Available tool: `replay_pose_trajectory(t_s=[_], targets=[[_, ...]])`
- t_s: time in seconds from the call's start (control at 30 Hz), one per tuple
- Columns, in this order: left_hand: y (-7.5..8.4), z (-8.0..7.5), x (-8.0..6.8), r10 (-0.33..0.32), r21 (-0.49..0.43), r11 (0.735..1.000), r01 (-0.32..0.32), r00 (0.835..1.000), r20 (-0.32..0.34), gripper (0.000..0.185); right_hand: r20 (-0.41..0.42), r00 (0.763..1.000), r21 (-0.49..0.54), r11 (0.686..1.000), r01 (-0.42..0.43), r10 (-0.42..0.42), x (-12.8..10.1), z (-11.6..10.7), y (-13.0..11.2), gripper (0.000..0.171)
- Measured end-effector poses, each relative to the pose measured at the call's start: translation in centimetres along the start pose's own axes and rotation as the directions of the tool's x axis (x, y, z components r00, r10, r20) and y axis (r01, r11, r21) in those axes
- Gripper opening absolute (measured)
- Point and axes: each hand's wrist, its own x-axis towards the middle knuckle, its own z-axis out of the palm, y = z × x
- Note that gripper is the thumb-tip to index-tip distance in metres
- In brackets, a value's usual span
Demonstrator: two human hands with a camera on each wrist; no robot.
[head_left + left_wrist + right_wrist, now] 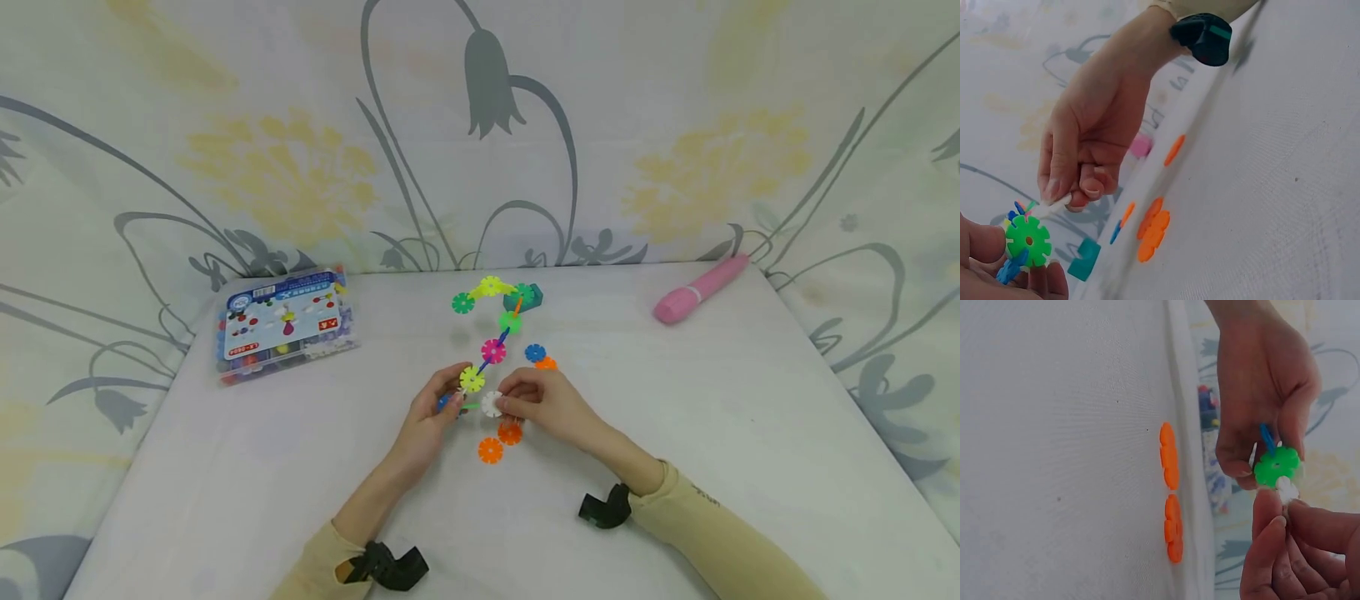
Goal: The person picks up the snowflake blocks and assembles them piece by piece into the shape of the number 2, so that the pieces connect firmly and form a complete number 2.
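Note:
My left hand [426, 427] grips the near end of a chain of notched plastic flower discs. The chain runs away from me through a yellow disc [472, 379], a pink disc [493, 351] and green and yellow ones, curving left at its far end. Between the left fingers, a green disc [1029, 240] has a blue disc [1012, 267] slotted into it. My right hand [553, 406] pinches a white disc [491, 404] by thumb and fingers. The white disc's edge is right at the green disc's rim in the right wrist view.
Two orange discs [491, 450] lie in front of the hands. Beyond the right hand are a blue disc [535, 353] and another orange one. A teal block [531, 298] lies behind the chain, a clear box of pieces [281, 325] back left, a pink cylindrical object [701, 289] back right.

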Motion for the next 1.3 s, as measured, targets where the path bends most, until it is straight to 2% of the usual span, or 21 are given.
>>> replay_pose_trajectory(t_s=[0.13,0.33,0.57,0.93,1.17,1.3], targets=[[0.08,0.07,-0.15,0.012,0.015,1.0,-0.012,1.0,0.01,0.043,0.022,1.0,0.017,1.0,-0.002,0.001,-0.03,0.14,-0.02,0.019],[0.03,0.12,-0.19,0.02,0.007,1.0,-0.02,1.0,0.015,0.043,0.011,1.0,0.01,1.0,-0.011,0.011,-0.15,0.26,-0.24,0.019],[-0.16,0.29,-0.26,0.021,0.004,1.0,-0.021,0.999,0.03,0.042,0.016,1.0,0.055,0.998,-0.019,0.019,-0.22,0.66,-0.17,0.018],[-0.17,0.86,-0.5,0.063,0.103,0.992,-0.068,0.997,0.055,0.042,0.023,0.999,0.068,0.997,-0.031,0.03,-0.37,0.68,-0.26,0.015],[-0.05,0.75,-0.4,0.065,0.033,0.997,-0.066,0.997,0.039,0.042,0.031,0.999,0.101,0.994,-0.048,0.045,-0.4,0.44,-0.2,0.019],[-0.08,0.61,-0.35,0.055,0.009,0.998,-0.055,0.998,0.03,0.042,0.043,0.998,0.07,0.997,-0.041,0.039,-0.23,0.12,0.05,0.022]])
